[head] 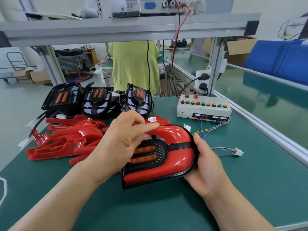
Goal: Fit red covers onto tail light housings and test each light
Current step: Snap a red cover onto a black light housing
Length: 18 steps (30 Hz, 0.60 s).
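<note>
A tail light (pixel 176 157) with a black housing, a glossy red cover and two orange lenses is held above the green bench. My right hand (pixel 208 165) grips its rounded right end from below. My left hand (pixel 126 139) lies on top of it, fingertips pressing the red cover's upper edge. A pile of loose red covers (pixel 66 140) lies to the left. Three bare black housings (pixel 98 100) with orange lenses lean behind the pile. The white test box (pixel 203 107), with rows of coloured buttons, sits at the back right.
A loose white connector (pixel 238 151) on thin coloured wires lies right of the light. A metal frame with a shelf (pixel 126 29) spans overhead, red and black cables hanging from it. A person in a green shirt (pixel 135 64) stands beyond the bench. A conveyor (pixel 266 90) runs along the right.
</note>
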### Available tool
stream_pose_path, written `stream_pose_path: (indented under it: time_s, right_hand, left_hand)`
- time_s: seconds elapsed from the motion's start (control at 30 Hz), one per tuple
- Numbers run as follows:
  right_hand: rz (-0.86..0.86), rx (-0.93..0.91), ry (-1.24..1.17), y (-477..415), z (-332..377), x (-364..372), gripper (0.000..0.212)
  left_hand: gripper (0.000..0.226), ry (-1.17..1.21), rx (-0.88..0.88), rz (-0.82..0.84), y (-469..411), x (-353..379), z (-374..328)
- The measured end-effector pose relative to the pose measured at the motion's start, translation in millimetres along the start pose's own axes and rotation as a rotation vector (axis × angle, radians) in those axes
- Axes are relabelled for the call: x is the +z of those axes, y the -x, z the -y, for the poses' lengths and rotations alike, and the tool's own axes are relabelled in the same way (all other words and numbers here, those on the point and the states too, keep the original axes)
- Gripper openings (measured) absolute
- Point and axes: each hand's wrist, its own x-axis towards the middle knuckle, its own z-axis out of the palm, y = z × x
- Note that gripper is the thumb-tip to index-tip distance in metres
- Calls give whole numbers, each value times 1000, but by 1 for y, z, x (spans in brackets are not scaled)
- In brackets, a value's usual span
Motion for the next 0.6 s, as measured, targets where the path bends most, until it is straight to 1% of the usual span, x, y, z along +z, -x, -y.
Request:
stream_pose_path:
  time_s: [0.13,0.3,0.47,0.6]
  right_hand:
    - [3,-6,20,0,0,0,57]
    - [17,-17,33,1,0,3,66]
    - [15,-29,34,1,-1,3,61]
    - [15,-36,45,2,-2,2,62]
  left_hand:
    - [38,2,0,7,1,0,2]
    - [39,52,-31,13,2,2,-2]
    - [43,31,-26,8,1,5,-5]
    - [46,19,17,31,0,4,-4]
